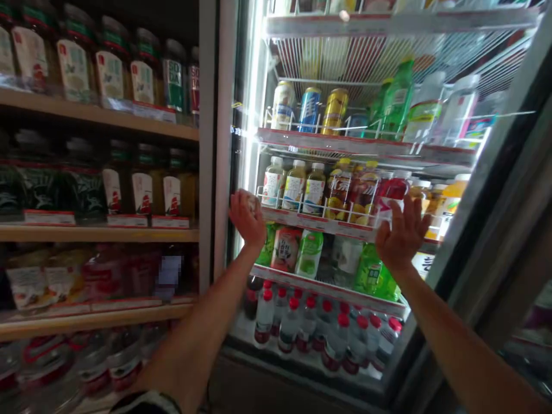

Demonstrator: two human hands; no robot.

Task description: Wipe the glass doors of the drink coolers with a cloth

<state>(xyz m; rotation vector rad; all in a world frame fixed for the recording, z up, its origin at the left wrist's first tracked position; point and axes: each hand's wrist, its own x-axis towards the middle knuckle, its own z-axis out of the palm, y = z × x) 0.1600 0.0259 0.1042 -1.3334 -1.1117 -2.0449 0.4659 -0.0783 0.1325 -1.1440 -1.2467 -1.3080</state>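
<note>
My left hand (248,219) is raised at the left edge of a lit drinks fridge (330,138), fingers curled. A pale patch shows at its fingertips; I cannot make out what it is. My right hand (403,233) is up in front of the fridge's right side, fingers spread, with nothing in it. Whether it touches the glass is unclear. Behind it stand a red drink bottle (394,190) and green bottles (373,273). Nearest to my left hand are a bottle with a white label (273,183) and a red-labelled bottle (285,250).
Drink cans (309,109) and a tall green bottle (397,103) stand on a higher fridge shelf. Red-capped water bottles (336,339) fill the bottom. At left, wooden shelves (99,233) hold rows of bottles (75,63). The fridge's dark frame (478,195) slants along the right.
</note>
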